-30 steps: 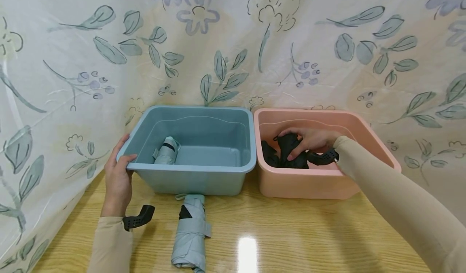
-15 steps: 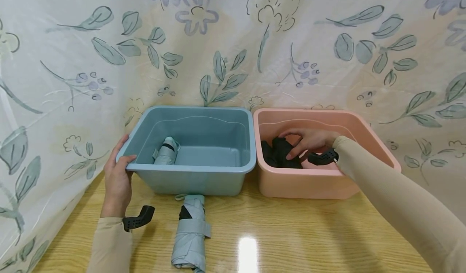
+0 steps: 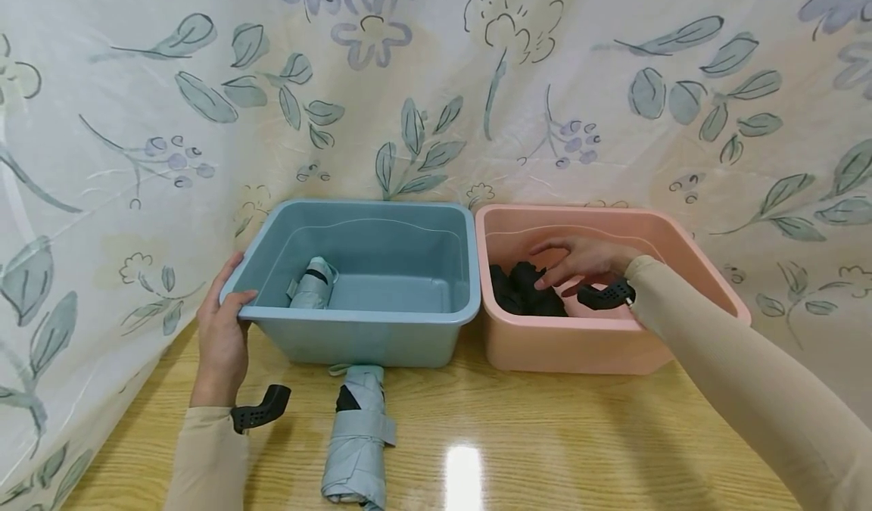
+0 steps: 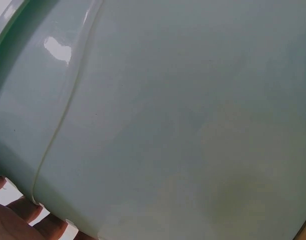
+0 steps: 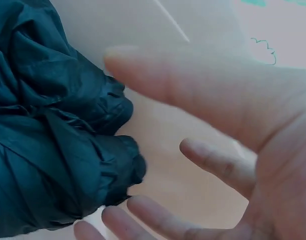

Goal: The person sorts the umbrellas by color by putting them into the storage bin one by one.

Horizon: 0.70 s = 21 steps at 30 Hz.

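Right arm in a beige sleeve (image 3: 722,359) stretched in from the right near corner, across the near rim of the pink bin (image 3: 579,348); right hand (image 3: 587,260) inside it, thumb and fingers spread wide apart, beside and partly over two black bundles, contact impossible to tell; left arm in a matching sleeve (image 3: 207,458), shorter in view, reaching up from the near left; left hand (image 3: 225,337) gripping the left near corner of the blue bin (image 3: 361,338), thumb over the near rim, fingers along the left edge; a black wrist mount (image 3: 262,409) on the left wrist, another on the right.

Blue bin at left and pink bin at right, side by side on the wooden table (image 3: 559,435), before a floral sheet (image 3: 409,79); on the table near the blue bin, a pale folded umbrella (image 3: 357,439), strap wrapped around; crumpled against the pink bin's left near side, the black bundles (image 3: 527,288), lying side by side; smallest, a pale rolled umbrella (image 3: 313,288) with a dark band, tilted inside the blue bin at left.
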Available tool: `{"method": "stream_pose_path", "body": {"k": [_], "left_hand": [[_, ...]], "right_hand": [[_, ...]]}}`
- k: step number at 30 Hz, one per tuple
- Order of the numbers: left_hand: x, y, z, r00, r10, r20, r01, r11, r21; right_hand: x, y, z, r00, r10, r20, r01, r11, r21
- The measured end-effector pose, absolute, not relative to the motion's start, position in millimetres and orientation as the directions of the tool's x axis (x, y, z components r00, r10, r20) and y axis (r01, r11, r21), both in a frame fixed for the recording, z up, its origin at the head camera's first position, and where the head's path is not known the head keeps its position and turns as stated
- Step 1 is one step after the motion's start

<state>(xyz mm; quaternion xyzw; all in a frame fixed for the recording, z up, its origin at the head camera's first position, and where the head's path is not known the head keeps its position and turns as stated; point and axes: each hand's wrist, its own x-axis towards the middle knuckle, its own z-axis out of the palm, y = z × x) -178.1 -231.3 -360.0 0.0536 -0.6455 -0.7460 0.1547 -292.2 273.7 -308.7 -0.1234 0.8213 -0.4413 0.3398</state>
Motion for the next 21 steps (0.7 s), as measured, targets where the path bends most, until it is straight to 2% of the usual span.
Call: {"method": "stream_pose_path", "body": {"k": [8, 16, 21], "left_hand": [[-179, -231, -361, -0.948, -0.293, 0.125, 0.168, -0.125, 0.978], [-179, -232, -360, -0.948, -0.29, 0.132, 0.177, -0.136, 0.975], [-178, -232, -361, -0.949, -0.29, 0.127, 0.174, -0.142, 0.975]], "right_hand": [[-282, 267, -286, -0.772, -0.483, -0.412, 0.089, 0.56, -0.823], [-260, 259, -270, -0.812, -0.489, -0.319, 0.017, 0.527, -0.85], [-239, 254, -263, -0.841, -0.492, -0.225, -0.08, 0.525, -0.847]]}}
